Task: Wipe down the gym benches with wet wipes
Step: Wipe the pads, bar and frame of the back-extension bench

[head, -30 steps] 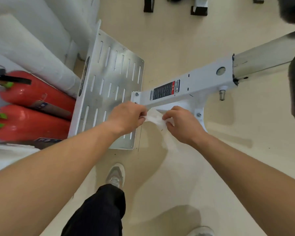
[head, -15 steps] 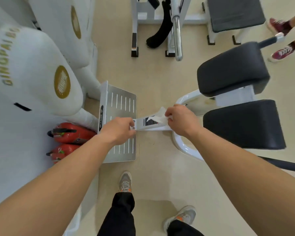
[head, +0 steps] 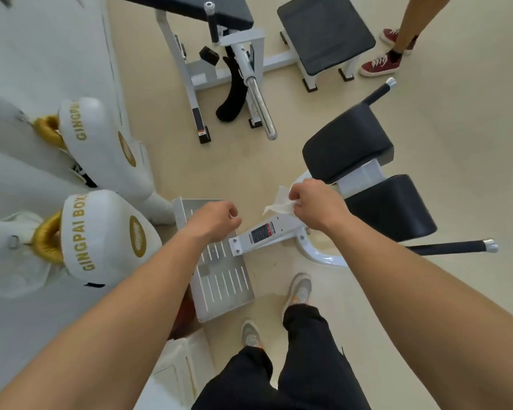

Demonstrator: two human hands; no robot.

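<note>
A pale gym floor (head: 323, 291) runs under white-framed machines, with white boxing gloves (head: 101, 238) hanging at the left and another person's red shoes (head: 381, 65) at the top right. A second ago both hands pinched the wipe low against the frame; half a second ago they stretched it between them over the beam. Now only the right hand (head: 317, 204) holds the wipe (head: 279, 202), fingers closed on one edge, the sheet hanging loose above the white beam (head: 267, 233) and touching nothing. The left hand (head: 214, 220) has let go; it is curled loosely, empty, above the slotted footplate (head: 222, 279). The view has also risen, so the person seems to have straightened up. The black pads (head: 347, 140) sit just beyond the right hand, near the wipe. My reading: the sheet is unfolded and ready, the frame is done or left, and the pads look like the next surface to wipe. A flat bench (head: 325, 32) waits farther off.
</note>
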